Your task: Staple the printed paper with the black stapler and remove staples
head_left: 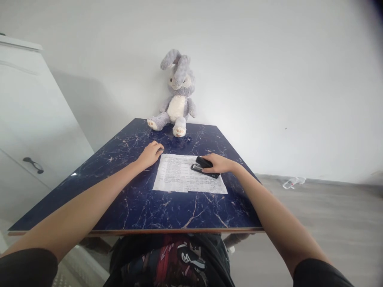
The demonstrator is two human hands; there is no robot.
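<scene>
A printed sheet of paper (pixel 175 175) lies flat on the dark blue marbled table (pixel 167 211). My right hand (pixel 220 162) grips a black stapler (pixel 204 161) over the right part of the sheet. The stapler's jaws are parted, its front end pointing left. My left hand (pixel 151 154) rests on the table just off the sheet's upper left corner, its fingers curled inward. A small dark patch shows under those fingertips; whether it is an object or shadow I cannot make out.
A grey plush rabbit (pixel 178 105) sits at the table's far edge against the white wall (pixel 284 79). On the left stands a white cabinet (pixel 32 107) with a dark handle (pixel 33 164). A clear plastic wrapper (pixel 293 183) lies on the floor at right.
</scene>
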